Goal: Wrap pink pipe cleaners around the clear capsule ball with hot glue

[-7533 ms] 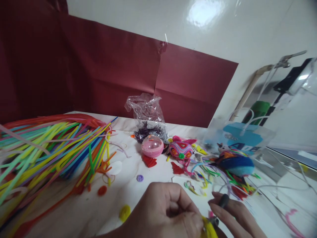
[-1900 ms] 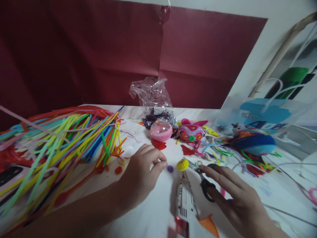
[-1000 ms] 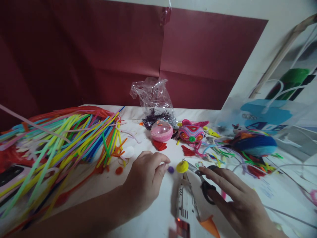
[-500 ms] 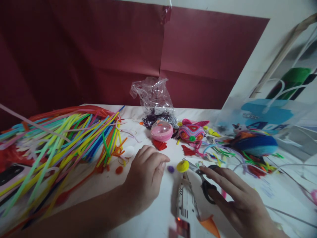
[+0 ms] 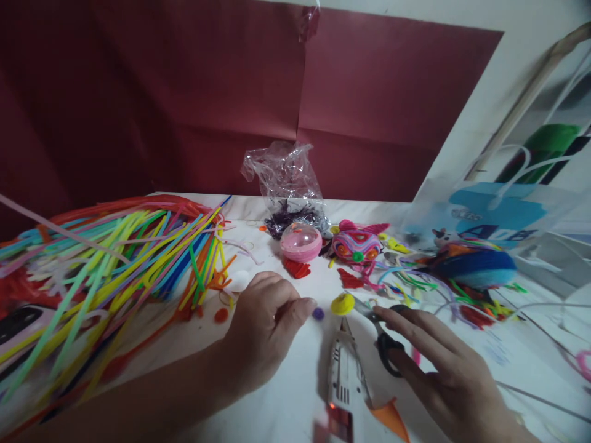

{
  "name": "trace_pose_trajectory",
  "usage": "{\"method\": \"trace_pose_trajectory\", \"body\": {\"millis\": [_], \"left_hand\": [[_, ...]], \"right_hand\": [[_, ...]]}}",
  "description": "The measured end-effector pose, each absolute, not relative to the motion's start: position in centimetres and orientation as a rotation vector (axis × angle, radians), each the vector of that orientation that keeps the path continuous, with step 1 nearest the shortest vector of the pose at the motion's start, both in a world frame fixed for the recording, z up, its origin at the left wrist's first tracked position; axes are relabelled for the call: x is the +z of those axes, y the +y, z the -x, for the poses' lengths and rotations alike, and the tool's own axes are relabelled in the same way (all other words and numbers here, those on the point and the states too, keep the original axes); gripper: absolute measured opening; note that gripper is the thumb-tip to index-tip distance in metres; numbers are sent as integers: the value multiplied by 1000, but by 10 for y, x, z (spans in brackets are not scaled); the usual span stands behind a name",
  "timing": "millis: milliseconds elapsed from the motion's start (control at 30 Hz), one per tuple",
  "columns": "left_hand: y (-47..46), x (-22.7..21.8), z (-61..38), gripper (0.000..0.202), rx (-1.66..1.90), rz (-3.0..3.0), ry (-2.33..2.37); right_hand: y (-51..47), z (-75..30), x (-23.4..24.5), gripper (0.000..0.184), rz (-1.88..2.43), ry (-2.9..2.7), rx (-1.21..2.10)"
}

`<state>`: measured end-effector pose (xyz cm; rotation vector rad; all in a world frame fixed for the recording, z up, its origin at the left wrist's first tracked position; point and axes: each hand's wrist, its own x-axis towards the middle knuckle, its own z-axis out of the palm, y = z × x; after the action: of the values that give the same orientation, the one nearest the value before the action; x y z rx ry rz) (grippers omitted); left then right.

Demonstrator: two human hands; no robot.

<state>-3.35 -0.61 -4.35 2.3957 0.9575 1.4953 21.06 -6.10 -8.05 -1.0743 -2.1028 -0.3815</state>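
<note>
My left hand rests on the white table with its fingers curled in. Its thumb tip lies just left of a small purple coil, and nothing shows inside the hand. My right hand lies with its fingers stretched out flat over the black handle of a pair of scissors. The scissor blades point at a yellow pipe-cleaner coil. Between my hands lies a white glue gun with an orange trigger and its nozzle toward the yellow coil.
A big heap of coloured pipe cleaners fills the left. Behind stand a clear plastic bag, a pink capsule ball, a pink woven figure, a blue fuzzy piece amid scraps, and a blue-and-white bag.
My left hand's fingers have curled and shifted slightly beside the purple coil. The yellow coil has moved a little to the right. My right hand stays over the scissors.
</note>
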Motion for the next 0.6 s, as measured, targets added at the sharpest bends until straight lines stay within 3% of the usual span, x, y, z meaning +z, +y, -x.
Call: {"method": "trace_pose_trajectory", "body": {"millis": [433,600], "left_hand": [[-11,-47,33,11,1510,-2205,1078],[-3,-45,28,13,1308,-2400,1090]], "right_hand": [[-63,-202,-88,37,1034,-2154,-267],[-60,-223,-76,36,1033,-1917,-95]]}}
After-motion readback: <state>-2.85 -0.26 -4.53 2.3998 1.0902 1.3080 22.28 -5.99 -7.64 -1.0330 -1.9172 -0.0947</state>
